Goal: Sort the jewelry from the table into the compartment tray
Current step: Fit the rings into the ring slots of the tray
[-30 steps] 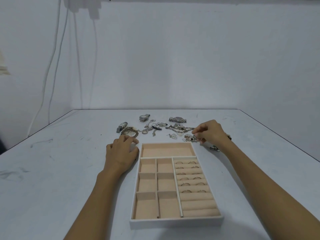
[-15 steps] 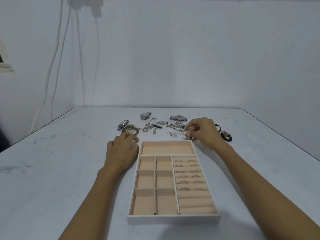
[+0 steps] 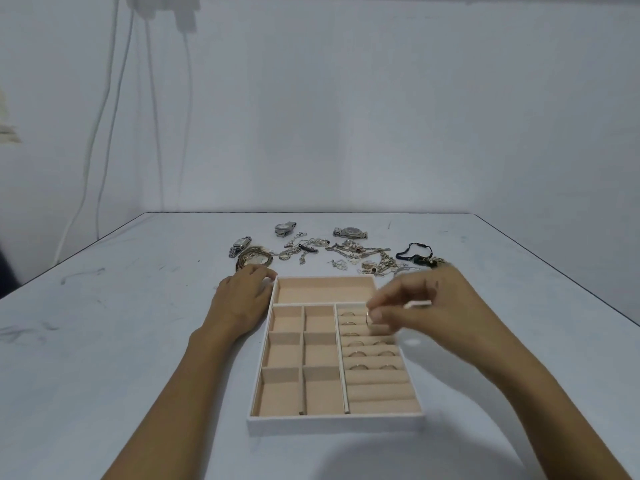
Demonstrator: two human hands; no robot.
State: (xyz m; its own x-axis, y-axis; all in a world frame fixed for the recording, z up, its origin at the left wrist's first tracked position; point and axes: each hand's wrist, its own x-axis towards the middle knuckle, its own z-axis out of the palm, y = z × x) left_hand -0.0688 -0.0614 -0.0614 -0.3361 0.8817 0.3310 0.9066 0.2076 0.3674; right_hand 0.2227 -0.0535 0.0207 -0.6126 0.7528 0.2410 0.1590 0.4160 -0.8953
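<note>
A wide white table point(image 3: 104, 341) with faint dark scuffs fills the lower view, and on it sits a white rectangular compartment tray lined in peach velvet point(image 3: 332, 423), its long open bin at the far end, six square bins on the left side and a column of padded ring rolls on the right. The left hand point(image 3: 242, 296) lies palm down on the table against the tray's far-left corner, its fingers loosely curled and holding nothing, their tips just short of a coiled gold-toned chain bracelet point(image 3: 254, 259). The right hand point(image 3: 426, 303), blurred, hovers over the far end of the ring rolls, thumb and forefinger pinched shut on a thin silver ring point(image 3: 367, 318) held upright just above the second and third rolls. Nearer the wearer than those fingertips, several slim rings point(image 3: 358, 367) stand slotted in pairs between the rolls, and the last few rolls are bare. Beyond both hands a scattered heap of silver chains and small trinkets point(image 3: 346, 254) lies on the table, with three metal-band wristwatches point(image 3: 350, 232) at its far and left edges and a dark corded bracelet point(image 3: 414, 252) beyond the right knuckles.
</note>
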